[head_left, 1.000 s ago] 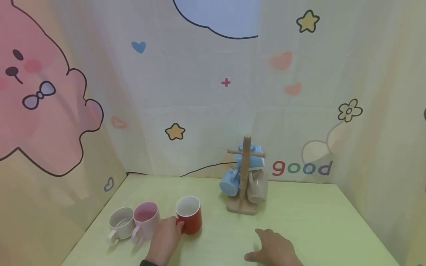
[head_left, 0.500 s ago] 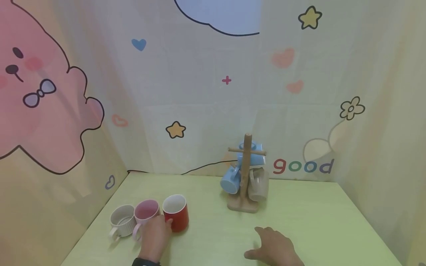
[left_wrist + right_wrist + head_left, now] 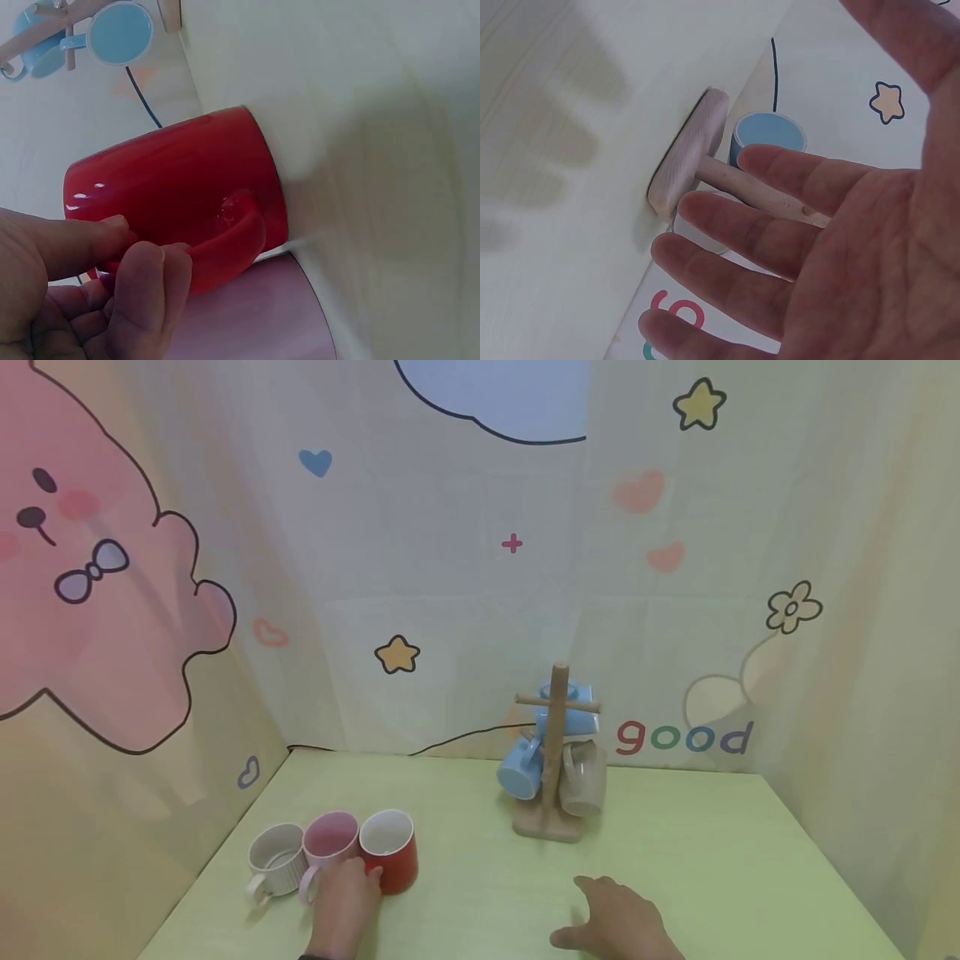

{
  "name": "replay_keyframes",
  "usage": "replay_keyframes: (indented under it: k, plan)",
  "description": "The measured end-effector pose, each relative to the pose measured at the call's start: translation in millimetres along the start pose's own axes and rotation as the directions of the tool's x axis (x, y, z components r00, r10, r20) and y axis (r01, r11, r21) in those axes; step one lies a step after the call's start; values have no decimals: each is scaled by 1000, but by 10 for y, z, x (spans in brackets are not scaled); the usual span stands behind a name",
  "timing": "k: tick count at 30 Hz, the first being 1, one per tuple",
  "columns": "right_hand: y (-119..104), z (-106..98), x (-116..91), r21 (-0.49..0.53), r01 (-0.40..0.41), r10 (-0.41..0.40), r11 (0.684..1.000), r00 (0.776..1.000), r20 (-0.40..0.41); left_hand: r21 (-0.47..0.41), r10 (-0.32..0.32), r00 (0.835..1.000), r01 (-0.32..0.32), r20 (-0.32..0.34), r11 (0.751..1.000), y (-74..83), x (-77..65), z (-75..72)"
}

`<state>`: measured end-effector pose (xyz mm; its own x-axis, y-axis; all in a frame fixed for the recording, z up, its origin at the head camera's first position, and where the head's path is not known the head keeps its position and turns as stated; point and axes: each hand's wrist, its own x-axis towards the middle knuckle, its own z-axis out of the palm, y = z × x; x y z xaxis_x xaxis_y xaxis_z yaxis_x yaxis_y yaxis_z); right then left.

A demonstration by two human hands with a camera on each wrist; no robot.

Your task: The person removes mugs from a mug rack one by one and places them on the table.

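Note:
A red mug (image 3: 398,865) with a white inside stands upright at the right end of a row of mugs. My left hand (image 3: 347,897) pinches its red handle (image 3: 232,251) between thumb and fingers, as the left wrist view shows. Right beside it is a pink mug (image 3: 331,838), its front partly hidden by that hand. The row's left end is a white ribbed mug (image 3: 277,860), handle toward me. My right hand (image 3: 618,920) hovers over the table at the right, fingers spread and holding nothing; its palm (image 3: 885,247) shows in the right wrist view.
A wooden mug tree (image 3: 555,735) stands toward the back of the pale green table (image 3: 675,843). On it hang an upper blue mug (image 3: 576,718), a lower blue mug (image 3: 519,770) and a grey-beige mug (image 3: 585,781). A printed curtain (image 3: 450,568) rises behind.
My left hand has moved the red mug leftward, from apart to close beside the pink mug, and slightly toward me at the end. The right hand has stayed in place.

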<state>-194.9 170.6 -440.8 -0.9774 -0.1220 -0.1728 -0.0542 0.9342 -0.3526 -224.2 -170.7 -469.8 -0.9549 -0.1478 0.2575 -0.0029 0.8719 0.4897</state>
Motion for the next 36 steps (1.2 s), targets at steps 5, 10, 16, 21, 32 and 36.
replay_keyframes:
  k: [5,10,16,21,32,36]
  plan:
    - [16,14,10,5,-2,2,1000,1000,6,-17,14,1000,-14,-6,1000,-26,-17,6]
    - [22,19,26,11,-15,14,1000,999,37,-19,9,1000,-9,-8,1000,-26,-18,20]
    - [22,26,33,21,-17,17,1000,999,37,26,23,999,-23,-29,999,-23,-30,46]
    - [41,36,42,18,-17,17,1000,999,41,3,10,997,-10,-76,1000,-1,-51,20]
    - [33,31,26,24,-25,24,999,999,34,105,56,991,-43,-124,994,180,-34,-164]
    - [18,16,13,24,-23,23,999,999,22,128,57,993,-44,-101,991,288,-5,-195]
